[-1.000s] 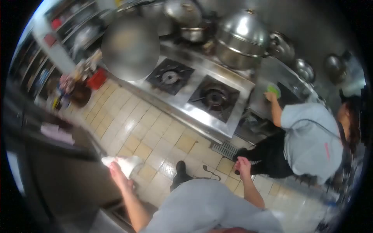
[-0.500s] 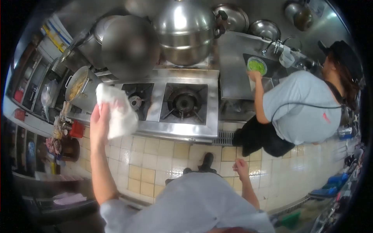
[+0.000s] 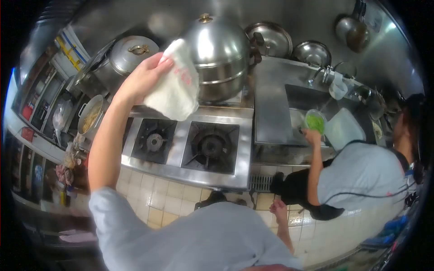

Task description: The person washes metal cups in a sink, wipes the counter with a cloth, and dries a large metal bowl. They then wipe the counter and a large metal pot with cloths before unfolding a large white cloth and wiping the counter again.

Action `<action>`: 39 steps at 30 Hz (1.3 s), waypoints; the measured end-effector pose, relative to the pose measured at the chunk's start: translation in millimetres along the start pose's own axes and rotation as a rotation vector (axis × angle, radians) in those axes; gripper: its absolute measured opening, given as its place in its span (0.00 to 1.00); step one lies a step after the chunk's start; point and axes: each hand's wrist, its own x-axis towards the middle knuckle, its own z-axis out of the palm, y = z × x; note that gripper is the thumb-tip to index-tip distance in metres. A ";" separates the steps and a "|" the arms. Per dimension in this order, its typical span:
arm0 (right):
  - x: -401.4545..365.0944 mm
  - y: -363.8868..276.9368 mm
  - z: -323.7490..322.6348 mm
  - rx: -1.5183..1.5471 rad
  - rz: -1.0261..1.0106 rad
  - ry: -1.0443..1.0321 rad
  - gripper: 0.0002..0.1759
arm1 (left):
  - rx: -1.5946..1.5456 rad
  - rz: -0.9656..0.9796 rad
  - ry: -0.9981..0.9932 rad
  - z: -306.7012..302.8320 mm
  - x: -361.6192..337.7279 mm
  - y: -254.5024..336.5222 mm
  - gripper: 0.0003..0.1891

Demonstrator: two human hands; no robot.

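A white cloth with red print hangs from my raised left hand, pinched between thumb and fingers. Hand and cloth are in front of the big steel steamer pot with a domed lid, above the stove's back edge. To the left behind the hand sits a large lidded pot. My right hand hangs low at my side over the tiled floor, fingers loosely bent and nothing seen in them.
Two gas burners sit on the steel stove before me. At right, a co-worker holds a bowl of chopped greens over the sink. A pot of food stands at left. Lids lean on the back wall.
My left hand has lifted the cloth up and to the right, toward the steamer pot. The view has tilted up. The co-worker has leaned further right, and a translucent container now shows beside the bowl.
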 end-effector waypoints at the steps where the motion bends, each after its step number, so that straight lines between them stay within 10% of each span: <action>1: 5.7 -3.4 8.0 -0.008 -0.016 -0.019 0.12 | 0.005 0.018 -0.039 4.9 13.1 11.1 0.21; 17: -43.0 37.1 147.0 0.151 0.041 0.272 0.12 | -0.185 0.278 -0.359 -19.5 349.4 53.8 0.29; 25: -57.1 39.6 178.9 0.047 0.043 0.388 0.13 | 0.202 0.125 -0.010 -60.9 465.5 -45.2 0.24; 28: -64.3 42.8 181.8 0.062 0.096 0.429 0.13 | 0.137 0.123 0.020 -60.1 483.8 -62.4 0.24; 30: -71.1 30.7 188.2 0.042 0.089 0.452 0.13 | 0.795 0.318 0.146 -62.1 473.3 -49.3 0.28; 39: -66.7 17.8 210.8 -0.015 -0.069 0.393 0.13 | 0.624 0.491 -0.106 -17.2 439.0 -42.7 0.40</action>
